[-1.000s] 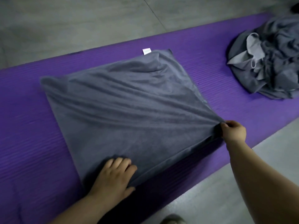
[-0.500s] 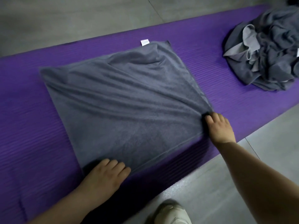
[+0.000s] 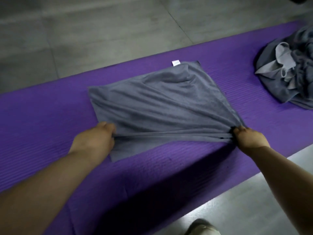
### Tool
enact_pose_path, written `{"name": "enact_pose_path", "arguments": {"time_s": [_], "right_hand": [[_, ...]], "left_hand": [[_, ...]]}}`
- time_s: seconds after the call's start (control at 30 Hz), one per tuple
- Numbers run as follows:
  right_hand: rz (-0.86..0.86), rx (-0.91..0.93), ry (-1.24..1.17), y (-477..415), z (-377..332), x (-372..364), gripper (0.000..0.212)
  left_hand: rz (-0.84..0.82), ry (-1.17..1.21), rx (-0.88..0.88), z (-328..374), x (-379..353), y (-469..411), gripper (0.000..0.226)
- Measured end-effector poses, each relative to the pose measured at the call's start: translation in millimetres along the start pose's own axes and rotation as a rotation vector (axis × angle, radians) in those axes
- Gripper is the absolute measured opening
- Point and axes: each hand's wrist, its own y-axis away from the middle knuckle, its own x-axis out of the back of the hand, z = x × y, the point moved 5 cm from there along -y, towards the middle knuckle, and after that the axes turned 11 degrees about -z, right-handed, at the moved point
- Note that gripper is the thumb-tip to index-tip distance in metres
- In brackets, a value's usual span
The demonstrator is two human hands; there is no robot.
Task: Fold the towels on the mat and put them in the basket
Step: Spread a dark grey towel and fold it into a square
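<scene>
A grey towel [image 3: 160, 106] with a small white tag at its far edge lies on the purple mat [image 3: 42, 119]. My left hand [image 3: 96, 138] grips the towel's near left part, fingers curled into the cloth. My right hand [image 3: 247, 138] pinches the near right corner. The near edge is bunched and stretched taut between both hands, and a lower layer of the towel still lies flat on the mat beneath. No basket is in view.
A crumpled heap of grey towels [image 3: 291, 73] lies on the mat at the far right. Grey tiled floor [image 3: 101, 31] surrounds the mat. A shoe [image 3: 201, 228] shows at the bottom edge, on the floor near the mat's front edge.
My left hand went from resting flat on the near left corner to gripping the cloth. Both hands now lift the near edge, bunched taut between them. The view has pulled back.
</scene>
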Motion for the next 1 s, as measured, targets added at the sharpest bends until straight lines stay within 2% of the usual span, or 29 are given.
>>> {"name": "enact_pose_path", "arguments": {"time_s": [0.17, 0.37, 0.5, 0.6, 0.67, 0.73, 0.8, 0.87, 0.97, 1.0], "right_hand": [[-0.033, -0.009, -0.030, 11, -3, -4, 0.055], [0.043, -0.027, 0.026, 23, -23, 5, 0.040], [0.116, 0.013, -0.120, 38, -39, 37, 0.032], [0.313, 0.082, -0.339, 63, -38, 100, 0.030], [0.563, 0.166, -0.485, 89, -34, 156, 0.032], [0.807, 0.223, -0.507, 116, -27, 211, 0.040], [0.900, 0.193, -0.530, 140, -19, 259, 0.039], [0.906, 0.162, -0.515, 155, -14, 298, 0.042], [0.679, 0.085, -0.215, 151, -15, 326, 0.027], [0.649, 0.072, -0.190, 151, -14, 332, 0.025]], "left_hand": [[0.113, 0.309, 0.015, -9, 10, -5, 0.014], [0.248, 0.503, 0.014, -29, 33, -5, 0.015], [0.303, 0.769, 0.013, -63, 61, -3, 0.030], [0.317, 0.987, 0.042, -92, 86, 12, 0.035], [0.368, 1.062, 0.044, -107, 112, 25, 0.035], [0.450, 1.100, 0.057, -119, 138, 38, 0.032], [0.539, 1.097, 0.081, -129, 165, 51, 0.021], [0.663, 1.070, 0.100, -139, 196, 66, 0.018], [0.806, 0.938, 0.171, -147, 230, 86, 0.026], [0.817, 0.917, 0.164, -147, 238, 92, 0.026]]}}
